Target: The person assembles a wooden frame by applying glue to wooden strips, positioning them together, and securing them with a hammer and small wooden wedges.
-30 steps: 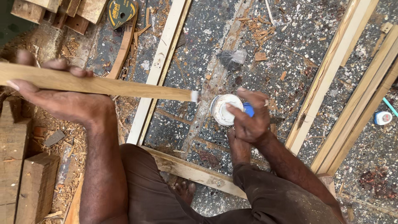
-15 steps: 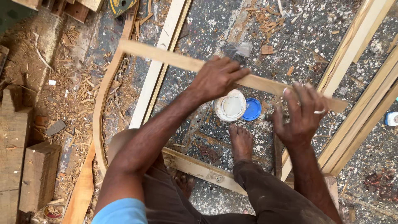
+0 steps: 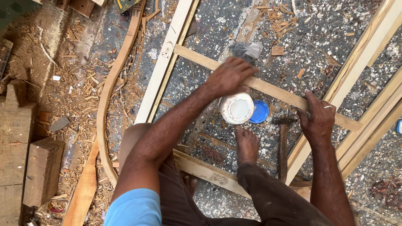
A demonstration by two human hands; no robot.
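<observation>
Soft daylight is filling the whole picture, so it is looking bright and even. No strong shadows are falling anywhere. The left hand (image 3: 229, 77) is looking a little smeary, while the right hand (image 3: 319, 119) is showing up sharp. The speckled floor (image 3: 201, 79) is shining a bit pale. The corners are bending slightly.
</observation>
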